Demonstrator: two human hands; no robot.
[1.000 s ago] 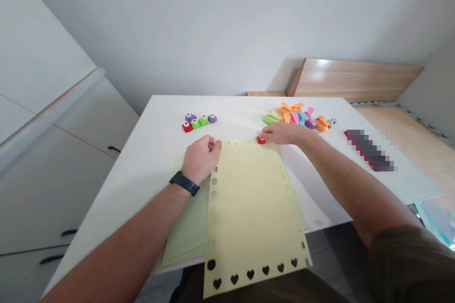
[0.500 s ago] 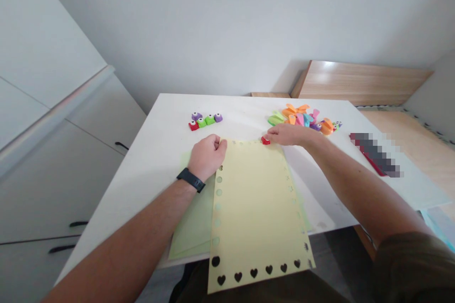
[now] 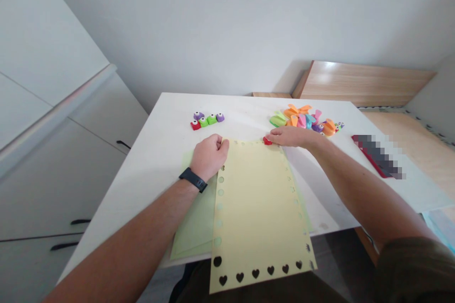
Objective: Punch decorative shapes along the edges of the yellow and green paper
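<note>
A pale yellow sheet of paper (image 3: 259,208) lies toward me, its near end hanging past the table edge. Holes run along its borders: hearts at the near end, circles on the left, small shapes on the right. My left hand (image 3: 209,154), wearing a black wristband, pinches the far left corner of the sheet. At the far edge, toward the right corner, my right hand (image 3: 287,136) is closed on a small red craft punch (image 3: 267,140), which sits at the paper's edge. Its fingers partly cover the punch.
Pale green sheets (image 3: 194,222) lie under the yellow one. Several small punches (image 3: 212,120) stand at the back left. A heap of colourful larger punches (image 3: 302,118) is behind my right hand. A red-edged, blurred-out object (image 3: 373,161) rests at the right of the white table (image 3: 149,151).
The whole view has shifted very slightly. Both hands keep their places on the paper and the red punch; my right-hand fingers seem to press a little lower over it.
</note>
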